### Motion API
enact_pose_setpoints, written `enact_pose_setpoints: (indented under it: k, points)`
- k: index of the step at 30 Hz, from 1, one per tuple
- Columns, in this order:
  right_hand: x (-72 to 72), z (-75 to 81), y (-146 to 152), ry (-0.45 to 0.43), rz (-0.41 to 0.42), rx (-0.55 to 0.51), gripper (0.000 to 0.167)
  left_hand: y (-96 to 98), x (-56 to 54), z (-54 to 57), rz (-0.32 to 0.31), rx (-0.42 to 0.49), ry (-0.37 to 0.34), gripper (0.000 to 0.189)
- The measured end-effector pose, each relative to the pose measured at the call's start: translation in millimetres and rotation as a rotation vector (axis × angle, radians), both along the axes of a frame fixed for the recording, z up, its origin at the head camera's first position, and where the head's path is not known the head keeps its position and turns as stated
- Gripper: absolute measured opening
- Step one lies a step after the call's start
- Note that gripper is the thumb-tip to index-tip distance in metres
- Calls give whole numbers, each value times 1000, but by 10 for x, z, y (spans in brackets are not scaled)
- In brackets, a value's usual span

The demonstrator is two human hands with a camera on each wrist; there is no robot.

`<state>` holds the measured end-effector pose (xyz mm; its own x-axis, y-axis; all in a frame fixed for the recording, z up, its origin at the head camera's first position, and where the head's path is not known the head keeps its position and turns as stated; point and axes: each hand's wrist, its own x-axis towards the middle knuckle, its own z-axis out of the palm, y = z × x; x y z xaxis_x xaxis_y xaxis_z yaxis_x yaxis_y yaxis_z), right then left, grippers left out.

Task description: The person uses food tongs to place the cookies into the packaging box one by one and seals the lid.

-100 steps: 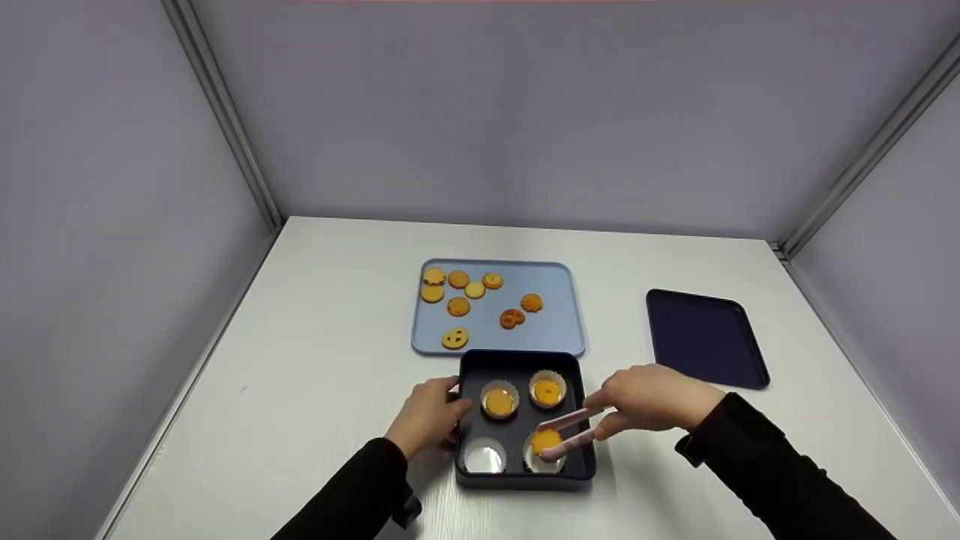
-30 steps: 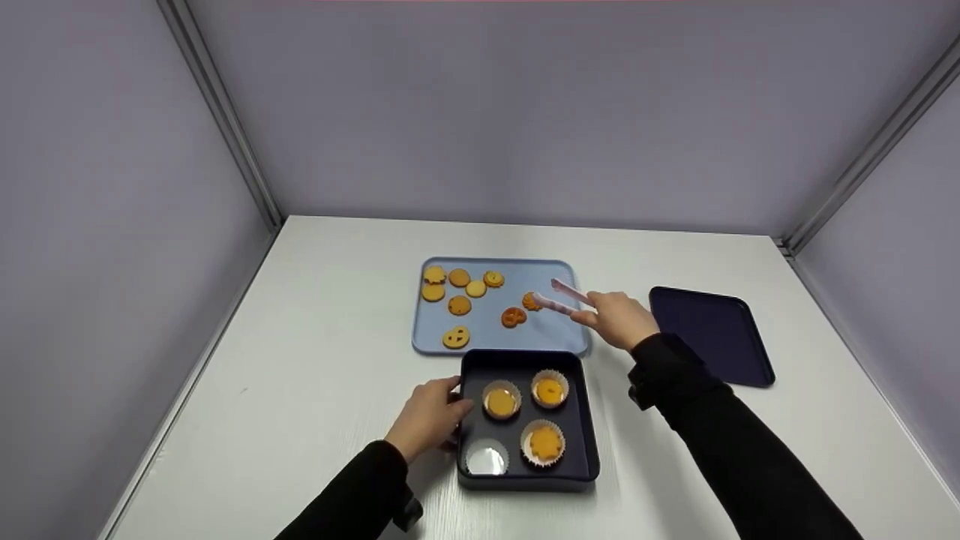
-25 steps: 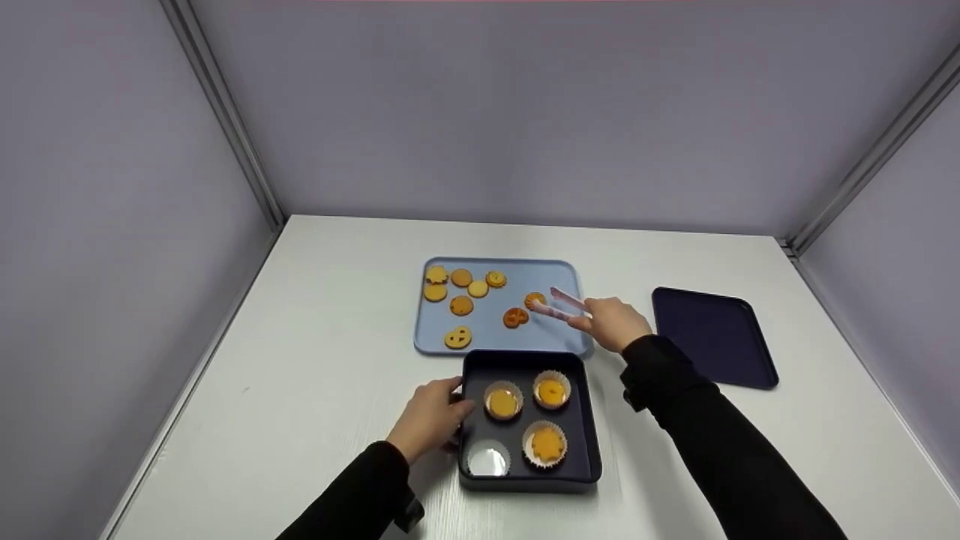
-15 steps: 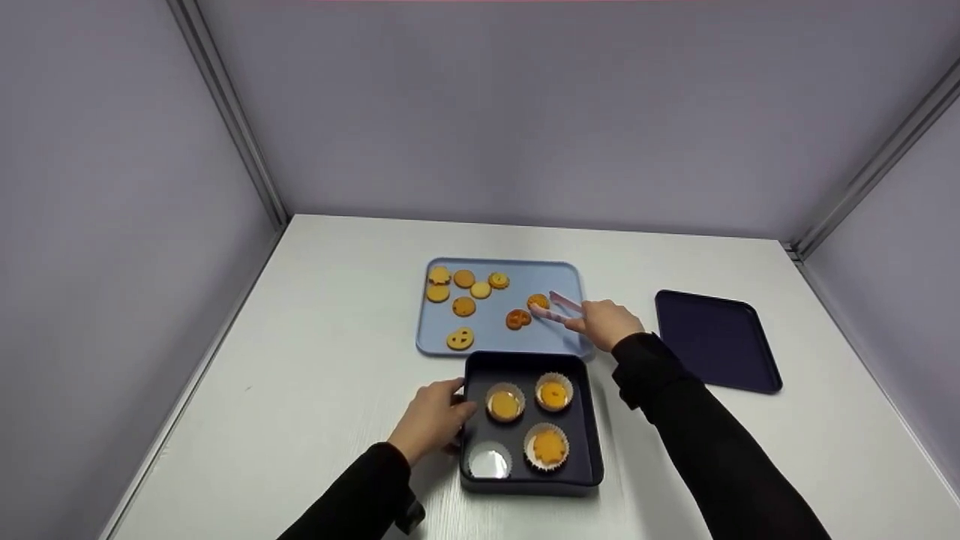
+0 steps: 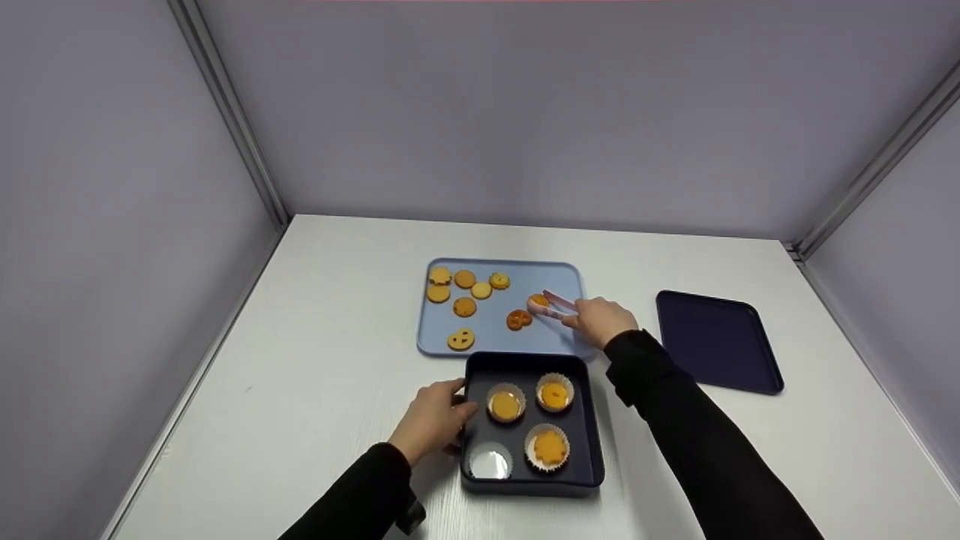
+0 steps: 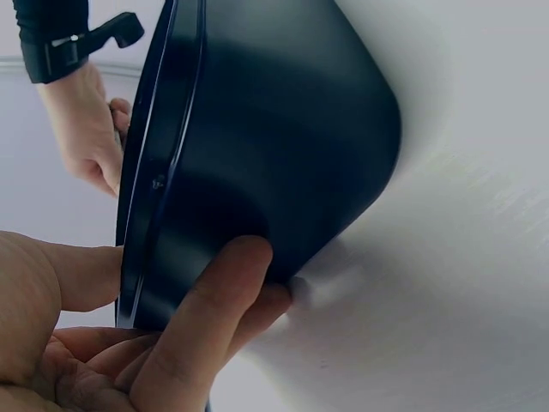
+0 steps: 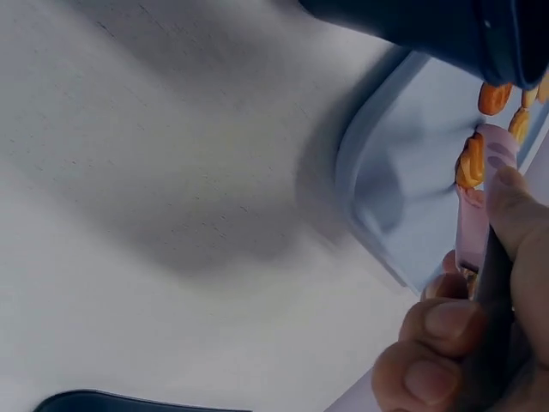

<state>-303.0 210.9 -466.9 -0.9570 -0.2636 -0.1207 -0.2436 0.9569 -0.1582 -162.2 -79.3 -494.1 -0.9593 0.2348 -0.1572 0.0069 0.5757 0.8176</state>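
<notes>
Currently, the right hand (image 5: 602, 321) is gripping pink tongs (image 7: 472, 232) with curled fingers, their tips straddling a cookie (image 7: 469, 161) on the blue tray (image 5: 491, 337), beyond the left hand (image 5: 431, 418), which is pinching the side of the dark pan (image 5: 525, 487).

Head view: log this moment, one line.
Left hand: grips dark box; right hand: holds pink tongs at swirled cookie; paper cups: three filled, one empty

Nothing legible that I can spot in any of the three views, tbh. No text, labels, brands, numbers or signs I can actually make out.
</notes>
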Motion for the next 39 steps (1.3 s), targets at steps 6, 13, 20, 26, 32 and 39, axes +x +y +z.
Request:
enact_pose_setpoints:
  k: [6,13,20,26,32,39]
  points:
    - [88,-44,105,130,74,24,34,12,12,-9,-5,-14,15,50]
    - [216,-32,238,231,137,-6,38,11,42,-41,-4,19,-24,48]
    - [369,128,355,285,185,-70,43,-1,39,-33,0,36,-57,53]
    - [522,318,407,276,272,-99,46,-1,12,-28,4,55,-71,53]
    - [656,496,460,200,363,-104,41,5,7,-20,-1,40,-60,52]
    - [743,605,464,113,511,-167,41,4,-5,-22,-2,31,-58,53]
